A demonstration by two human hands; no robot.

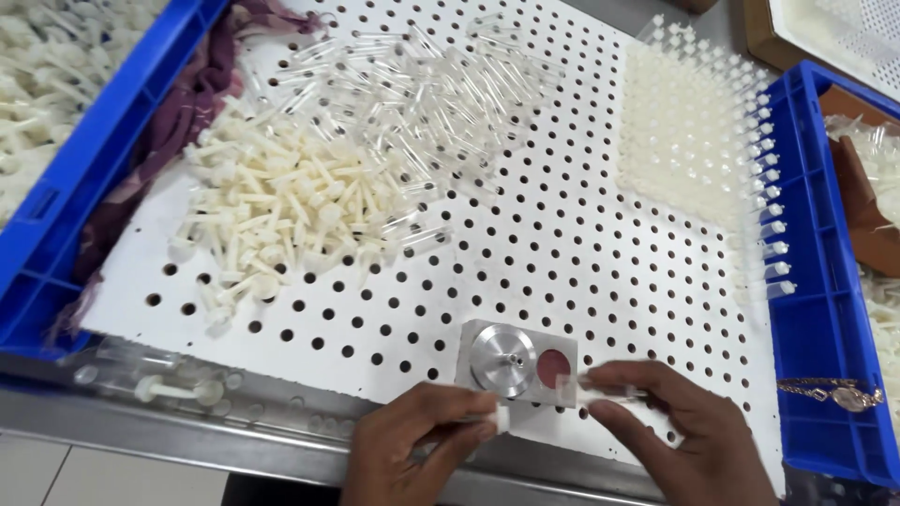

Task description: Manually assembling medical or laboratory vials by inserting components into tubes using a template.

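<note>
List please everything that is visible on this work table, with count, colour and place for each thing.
perforated board: one, white, centre
plunger pile: many, cream, board's left
clear tube pile: many, transparent, board's top
assembled pieces in rows: many, whitish, board's right
metal fixture: one, silver with a reddish round patch, near edge
blue crates: two, left and right sides
cloth: one, purple, beside the left crate
bracelet: one, gold, in the right crate
left hand: fingers hold a small white piece
right hand: fingers hold a clear tube
</note>
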